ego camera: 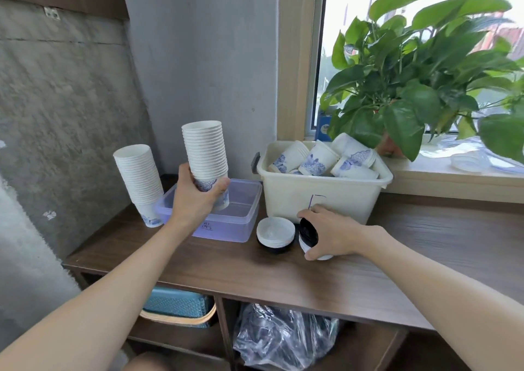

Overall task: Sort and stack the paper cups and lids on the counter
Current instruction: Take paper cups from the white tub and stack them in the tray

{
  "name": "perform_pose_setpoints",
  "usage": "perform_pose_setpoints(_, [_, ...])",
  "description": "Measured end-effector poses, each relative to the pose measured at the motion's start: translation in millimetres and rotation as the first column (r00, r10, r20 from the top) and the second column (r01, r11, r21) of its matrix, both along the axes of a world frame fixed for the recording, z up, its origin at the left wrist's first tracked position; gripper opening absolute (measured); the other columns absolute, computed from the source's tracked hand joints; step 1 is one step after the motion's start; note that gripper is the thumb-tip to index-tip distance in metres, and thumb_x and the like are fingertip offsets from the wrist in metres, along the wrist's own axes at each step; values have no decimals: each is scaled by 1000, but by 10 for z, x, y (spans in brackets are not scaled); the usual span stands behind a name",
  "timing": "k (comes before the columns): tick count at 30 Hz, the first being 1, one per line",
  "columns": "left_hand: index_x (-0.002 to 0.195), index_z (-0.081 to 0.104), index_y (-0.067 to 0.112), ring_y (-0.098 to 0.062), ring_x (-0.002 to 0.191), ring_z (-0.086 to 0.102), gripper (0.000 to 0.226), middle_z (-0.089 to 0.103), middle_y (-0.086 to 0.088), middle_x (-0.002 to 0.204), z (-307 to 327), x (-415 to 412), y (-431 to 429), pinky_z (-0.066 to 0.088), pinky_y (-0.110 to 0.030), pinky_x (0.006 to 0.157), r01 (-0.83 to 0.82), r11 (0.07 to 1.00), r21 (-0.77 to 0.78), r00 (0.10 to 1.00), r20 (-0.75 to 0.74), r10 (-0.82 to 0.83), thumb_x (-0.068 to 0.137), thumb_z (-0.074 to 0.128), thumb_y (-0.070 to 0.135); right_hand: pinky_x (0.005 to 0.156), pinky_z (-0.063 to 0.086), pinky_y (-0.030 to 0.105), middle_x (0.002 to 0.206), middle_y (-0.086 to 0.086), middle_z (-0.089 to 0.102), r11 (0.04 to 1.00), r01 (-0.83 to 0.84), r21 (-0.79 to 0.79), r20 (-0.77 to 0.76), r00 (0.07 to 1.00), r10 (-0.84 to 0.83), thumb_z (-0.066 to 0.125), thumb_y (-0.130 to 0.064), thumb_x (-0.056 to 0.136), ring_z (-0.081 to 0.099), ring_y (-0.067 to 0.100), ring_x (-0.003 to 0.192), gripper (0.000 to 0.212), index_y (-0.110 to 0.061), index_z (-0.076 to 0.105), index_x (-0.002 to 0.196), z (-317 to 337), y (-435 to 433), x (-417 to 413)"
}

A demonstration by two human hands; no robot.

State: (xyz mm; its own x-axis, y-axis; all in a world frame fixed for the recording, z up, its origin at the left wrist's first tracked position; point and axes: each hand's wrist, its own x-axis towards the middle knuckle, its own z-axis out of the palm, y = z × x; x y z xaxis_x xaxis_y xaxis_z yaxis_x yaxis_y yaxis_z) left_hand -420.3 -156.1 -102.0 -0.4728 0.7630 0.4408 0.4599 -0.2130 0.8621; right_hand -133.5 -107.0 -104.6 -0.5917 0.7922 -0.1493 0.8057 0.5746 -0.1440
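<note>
My left hand [195, 197] grips the bottom of a tall stack of white paper cups [205, 150] with a blue pattern, held above a clear plastic box [243, 217]. A second tall cup stack [140, 177] stands on the counter against the wall at the left. My right hand [331, 233] is closed on a tilted stack of black and white lids [308, 236] resting on the counter. Beside it lies another lid pile [275, 233], white on top and black beneath. A cream bin [320, 197] holds several loose patterned cups [314, 160].
The wooden counter [283, 280] runs along a windowsill with a leafy potted plant [419, 81] and clear lids [467, 162]. Below the counter are a teal basket [178, 307] and a plastic bag [283, 339]. A concrete wall closes the left side.
</note>
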Motion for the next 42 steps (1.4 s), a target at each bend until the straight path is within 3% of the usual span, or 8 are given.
perform_pose_setpoints(5, [124,39,22,12,96,57,62,56,20,108,11,-8,3,44,-7,74,7,1000,-12,1000,3,-7,82,84,26,103,38,44,145,-2,34,1000,0,27,-2,1000,0,72,-63,68,36,23,134,100,-28,22,147,99,-21,-18])
perform_pose_setpoints(10, [121,41,23,19,91,57,60,57,20,106,41,-116,6,44,-8,74,-3,1000,-7,1000,19,3,81,85,26,88,46,40,129,-1,50,950,-71,304,-112,988,110,61,-66,78,51,21,113,76,-21,42,136,405,-121,-309])
perform_pose_setpoints(16, [104,46,31,9,88,63,49,63,15,101,77,-379,-28,48,-14,73,-17,1000,7,1000,-6,17,78,88,29,85,50,35,106,-5,60,991,-75,111,-599,790,127,66,-52,84,59,14,94,60,-17,51,130,625,-150,-1126])
perform_pose_setpoints(21, [113,55,27,3,93,67,56,70,12,104,94,-603,-74,53,-14,75,60,998,25,998,-29,-59,71,91,31,99,47,34,124,-8,54,979,-139,-150,-734,679,-16,80,-44,74,56,11,112,84,-18,37,141,638,67,-1768])
perform_pose_setpoints(28, [117,64,28,-9,97,68,43,70,4,105,139,-789,-45,56,-24,82,122,993,3,980,-160,-120,80,82,13,91,54,37,119,-5,64,955,-190,-229,-868,483,-112,87,-26,61,62,11,108,77,-20,47,127,448,335,-2307])
perform_pose_setpoints(34, [103,58,20,2,76,49,33,47,14,84,-100,-1156,-338,38,-8,70,-264,950,165,912,-279,301,83,69,-5,80,56,39,92,-9,66,980,-20,-196,-830,535,-155,81,-29,65,64,10,87,43,-31,50,94,176,571,-2538])
perform_pose_setpoints(37, [110,43,24,-3,86,43,49,43,7,99,-219,-1300,-391,37,-14,79,-391,903,177,879,-219,424,79,78,7,81,55,41,102,-4,65,978,21,-208,-789,588,-180,81,-36,62,63,17,94,58,-21,50,109,7,605,-2638])
perform_pose_setpoints(42, [145,32,19,1,117,52,91,49,12,130,-358,-1459,-296,45,-23,99,-159,981,-110,987,12,162,74,90,22,81,50,40,111,-2,57,989,75,-128,-788,598,-147,81,-38,63,57,19,99,61,-21,44,109,-169,599,-2747])
